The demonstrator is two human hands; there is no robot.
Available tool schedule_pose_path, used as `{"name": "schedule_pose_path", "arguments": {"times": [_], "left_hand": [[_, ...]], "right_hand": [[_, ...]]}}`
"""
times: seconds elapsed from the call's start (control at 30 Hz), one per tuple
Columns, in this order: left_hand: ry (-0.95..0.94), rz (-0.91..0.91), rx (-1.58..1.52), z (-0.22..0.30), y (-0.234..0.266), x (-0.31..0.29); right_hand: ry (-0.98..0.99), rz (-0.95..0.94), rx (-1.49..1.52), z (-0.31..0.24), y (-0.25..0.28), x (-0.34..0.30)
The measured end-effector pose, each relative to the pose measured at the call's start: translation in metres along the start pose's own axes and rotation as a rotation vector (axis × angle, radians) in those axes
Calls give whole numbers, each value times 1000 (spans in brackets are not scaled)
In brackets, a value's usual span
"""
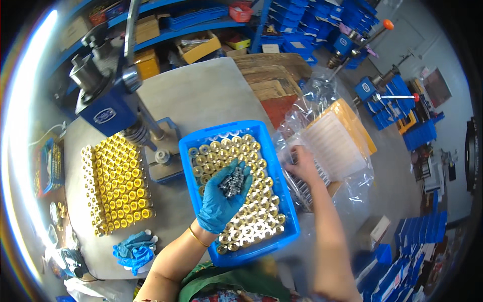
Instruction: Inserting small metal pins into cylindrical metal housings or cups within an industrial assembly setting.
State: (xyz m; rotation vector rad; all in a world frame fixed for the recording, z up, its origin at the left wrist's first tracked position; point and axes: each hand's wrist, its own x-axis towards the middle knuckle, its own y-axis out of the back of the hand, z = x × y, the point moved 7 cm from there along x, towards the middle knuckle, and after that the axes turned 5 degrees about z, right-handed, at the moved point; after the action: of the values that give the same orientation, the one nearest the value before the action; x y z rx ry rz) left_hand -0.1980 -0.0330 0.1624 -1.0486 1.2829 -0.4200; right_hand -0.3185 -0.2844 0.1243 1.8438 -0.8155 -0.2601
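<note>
My left hand (225,194), in a blue glove, is cupped palm up over the blue tray (189,173). It holds a heap of small silver metal parts (232,183). Beneath it, brass-coloured round fittings (256,214) stand in rows inside the tray. To the right, my bare right hand (303,164) reaches into a clear plastic bag (347,194), its fingers bent down by rows of silver metal pieces (322,172). Whatever the fingertips pinch is hidden. A white ribbed sheet (334,146) lies just beyond that hand.
A blue hand press (108,108) stands left of the tray, its base (168,173) close to the rim. Farther left sits a block of yellow brass fittings (121,183). Crumpled blue gloves (135,250) lie near the front edge. Wooden boards (274,75) are at the back.
</note>
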Motion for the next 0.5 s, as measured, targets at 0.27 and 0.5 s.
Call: {"name": "schedule_pose_path", "arguments": {"times": [0.27, 0.5], "left_hand": [[32, -119, 181, 7, 28, -21], [6, -110, 201, 19, 43, -51]], "right_hand": [[302, -72, 640, -225, 52, -58], [524, -111, 554, -267, 32, -83]]}}
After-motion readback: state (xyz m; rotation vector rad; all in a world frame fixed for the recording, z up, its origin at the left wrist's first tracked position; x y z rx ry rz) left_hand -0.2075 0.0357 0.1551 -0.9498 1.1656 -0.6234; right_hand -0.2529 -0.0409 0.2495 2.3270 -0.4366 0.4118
